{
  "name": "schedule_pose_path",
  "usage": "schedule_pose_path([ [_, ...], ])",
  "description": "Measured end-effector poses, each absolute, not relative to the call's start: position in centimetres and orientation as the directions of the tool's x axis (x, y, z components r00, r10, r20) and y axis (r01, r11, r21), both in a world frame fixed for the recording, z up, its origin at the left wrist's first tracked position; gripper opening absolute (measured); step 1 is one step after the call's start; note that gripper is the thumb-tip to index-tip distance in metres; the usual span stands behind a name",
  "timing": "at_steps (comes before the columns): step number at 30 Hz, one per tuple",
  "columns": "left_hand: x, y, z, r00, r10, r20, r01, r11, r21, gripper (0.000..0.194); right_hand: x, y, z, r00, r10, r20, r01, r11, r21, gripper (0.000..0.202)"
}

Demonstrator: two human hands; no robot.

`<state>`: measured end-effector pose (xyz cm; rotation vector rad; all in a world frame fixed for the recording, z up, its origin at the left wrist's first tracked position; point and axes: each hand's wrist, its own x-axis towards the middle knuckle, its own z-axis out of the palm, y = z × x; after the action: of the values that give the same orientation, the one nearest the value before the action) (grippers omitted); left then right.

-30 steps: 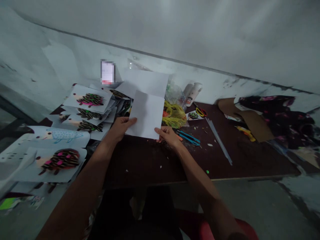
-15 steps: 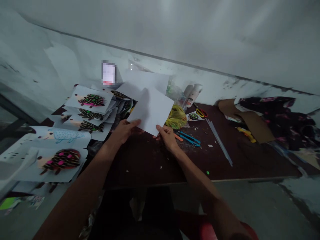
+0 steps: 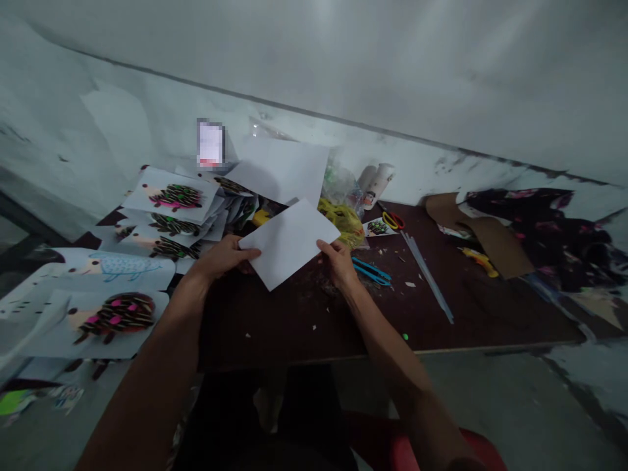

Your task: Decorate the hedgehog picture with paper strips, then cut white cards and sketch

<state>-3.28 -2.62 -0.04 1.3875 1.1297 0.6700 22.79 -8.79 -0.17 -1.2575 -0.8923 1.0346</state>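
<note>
A blank white sheet of paper is held tilted above the dark table. My left hand pinches its left corner, thumb on top. At the right corner, my right hand grips the same sheet between thumb and fingers. Behind it, a larger white sheet leans near the wall. A yellow plastic bag lies just behind my right hand, and a blue tool lies to the right of it.
Stacked hedgehog pictures stand at the left, with another hedgehog picture nearer. Rightward are red-and-yellow scissors, clear strips, a yellow tool, brown cardboard and dark patterned cloth.
The held sheet has come lower and nearer, turned and tilted flatter. My left hand has shifted left and slightly down, and my right hand slightly right. Both still hold the paper.
</note>
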Motion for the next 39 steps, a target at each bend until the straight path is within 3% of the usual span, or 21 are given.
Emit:
schedule_pose_path([
  [4, -3.7, -2.5, -0.1, 0.421, 0.868, -0.262, 0.339, 0.117, 0.933, 0.025, 24.9, -8.8, 0.4, 0.295, 0.955, -0.023, -0.013, -0.020, -1.000, 0.036],
  [7, -3.4, -2.4, -0.2, 0.309, 0.930, -0.199, 0.369, 0.076, 0.926, 0.022, 25.8, -9.5, 0.4, 0.173, 0.979, -0.111, 0.227, -0.149, -0.962, 0.025],
  [11, -2.7, -1.8, -0.6, 0.188, 0.981, -0.037, 0.511, -0.066, 0.857, 0.014, 25.4, -11.0, 0.7, 0.105, 0.974, -0.202, 0.567, -0.226, -0.793, 0.008],
  [15, -2.3, -1.4, -1.1, 0.234, 0.972, 0.038, 0.678, -0.191, 0.710, 0.005, 24.7, -12.6, 1.7, 0.065, 0.975, -0.214, 0.740, -0.191, -0.645, 0.026],
  [18, -2.5, -1.4, -1.4, 0.313, 0.950, 0.013, 0.671, -0.231, 0.705, 0.002, 24.7, -13.8, 2.2, 0.070, 0.976, -0.208, 0.776, -0.184, -0.604, 0.034],
  [21, -2.6, -1.4, -1.7, 0.364, 0.931, -0.021, 0.671, -0.246, 0.700, 0.003, 24.7, -14.7, 2.2, 0.081, 0.981, -0.176, 0.816, -0.166, -0.553, 0.029],
  [27, -0.4, -0.5, -1.9, 0.331, 0.943, 0.008, 0.861, -0.306, 0.407, 0.022, 24.0, -13.2, 2.7, 0.154, 0.970, -0.191, 0.945, -0.201, -0.260, 0.024],
  [31, 1.1, -0.6, -1.5, 0.292, 0.956, 0.040, 0.904, -0.289, 0.316, 0.030, 23.7, -11.4, 3.2, 0.209, 0.965, -0.156, 0.971, -0.223, -0.082, 0.026],
  [34, 1.4, -1.6, -1.1, 0.242, 0.965, 0.102, 0.933, -0.260, 0.250, 0.034, 23.5, -11.2, 3.4, 0.231, 0.961, -0.154, 0.971, -0.237, -0.024, 0.026],
  [37, 1.6, -2.9, -1.0, 0.365, 0.892, 0.265, 0.882, -0.423, 0.209, 0.042, 22.7, -11.7, 3.5, 0.223, 0.972, -0.069, 0.974, -0.225, -0.027, 0.026],
  [39, 2.0, -3.5, -1.6, 0.462, 0.836, 0.296, 0.823, -0.529, 0.207, 0.042, 21.6, -11.7, 3.3, 0.116, 0.993, 0.026, 0.991, -0.115, -0.065, 0.026],
])
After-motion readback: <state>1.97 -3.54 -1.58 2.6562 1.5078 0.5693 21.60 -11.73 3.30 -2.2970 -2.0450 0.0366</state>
